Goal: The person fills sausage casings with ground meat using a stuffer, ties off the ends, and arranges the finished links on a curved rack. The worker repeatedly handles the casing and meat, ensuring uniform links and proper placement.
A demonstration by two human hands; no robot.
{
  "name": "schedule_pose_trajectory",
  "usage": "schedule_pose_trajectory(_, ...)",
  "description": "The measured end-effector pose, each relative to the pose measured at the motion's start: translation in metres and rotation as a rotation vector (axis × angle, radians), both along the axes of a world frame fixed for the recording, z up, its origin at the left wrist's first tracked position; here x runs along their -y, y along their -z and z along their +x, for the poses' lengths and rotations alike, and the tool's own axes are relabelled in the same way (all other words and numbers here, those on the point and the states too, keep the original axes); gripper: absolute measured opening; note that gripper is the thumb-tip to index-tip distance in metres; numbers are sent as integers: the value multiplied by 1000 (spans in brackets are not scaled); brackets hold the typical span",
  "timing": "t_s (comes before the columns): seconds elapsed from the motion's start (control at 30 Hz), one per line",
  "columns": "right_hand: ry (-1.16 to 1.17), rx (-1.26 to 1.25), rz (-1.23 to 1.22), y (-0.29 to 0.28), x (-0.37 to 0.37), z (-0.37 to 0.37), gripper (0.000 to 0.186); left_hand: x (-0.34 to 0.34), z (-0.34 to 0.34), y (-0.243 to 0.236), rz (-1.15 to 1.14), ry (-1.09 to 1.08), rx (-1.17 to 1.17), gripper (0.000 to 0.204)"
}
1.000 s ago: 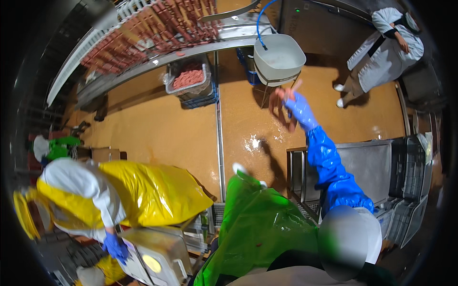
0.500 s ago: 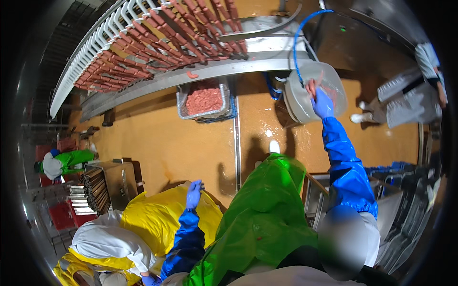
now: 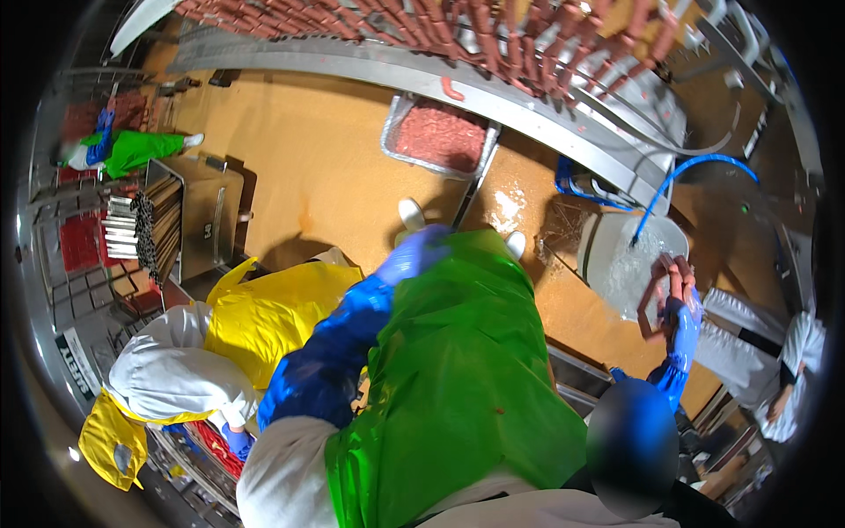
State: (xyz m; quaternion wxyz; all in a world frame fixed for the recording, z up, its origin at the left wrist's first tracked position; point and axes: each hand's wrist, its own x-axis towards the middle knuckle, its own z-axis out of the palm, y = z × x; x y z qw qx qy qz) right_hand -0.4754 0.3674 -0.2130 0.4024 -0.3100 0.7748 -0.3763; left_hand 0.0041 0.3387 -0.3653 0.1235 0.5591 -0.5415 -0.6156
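In my right hand (image 3: 682, 319), gloved in purple-blue, a bunch of linked sausages (image 3: 676, 276) is gripped, with one loop hanging on the left. The hand is beside the near right rim of a whitish tub (image 3: 591, 236) of frothy water. A blue hose (image 3: 702, 160) arches over and ends in the tub. My left hand (image 3: 412, 255), gloved alike, is in front of my green apron (image 3: 471, 352), near its top edge. Motion blur hides its finger positions, and nothing shows in it.
Rows of sausage links (image 3: 422, 26) hang above a metal trough (image 3: 528, 114), with one loose sausage (image 3: 451, 89) on its edge. Below it stands a lined bin (image 3: 393, 150) of ground meat. A person in yellow (image 3: 282, 308) works close at left; another in white (image 3: 797, 370) stands at right.
The view has turned to the right. My right hand has moved from over the tub to its near right side with the sausages. My left hand has come across my apron.
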Motion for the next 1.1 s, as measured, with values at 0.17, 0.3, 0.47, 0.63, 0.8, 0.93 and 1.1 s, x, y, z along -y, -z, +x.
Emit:
schedule_pose_trajectory(0.17,-292,149,129,-40,74,147,54,82,-70,-22,-301,407,-357,84)
schedule_pose_trajectory(0.3,-215,836,-103,-6,126,311,34,119,-8,11,-606,47,-326,87)
schedule_pose_trajectory(0.47,-205,1153,-183,26,189,462,24,215,195,-31,-467,-235,112,34)
schedule_pose_trajectory(0.63,-240,1489,-284,101,260,575,25,327,326,-158,-1054,50,701,29)
schedule_pose_trajectory(0.8,-98,1517,-377,69,354,639,28,424,288,-264,-411,242,124,24)
schedule_pose_trajectory(0.93,-215,757,-173,125,415,651,32,509,269,-255,-645,234,249,29)
schedule_pose_trajectory(1.1,-290,740,-223,94,353,589,29,577,300,-208,-535,-128,175,21)
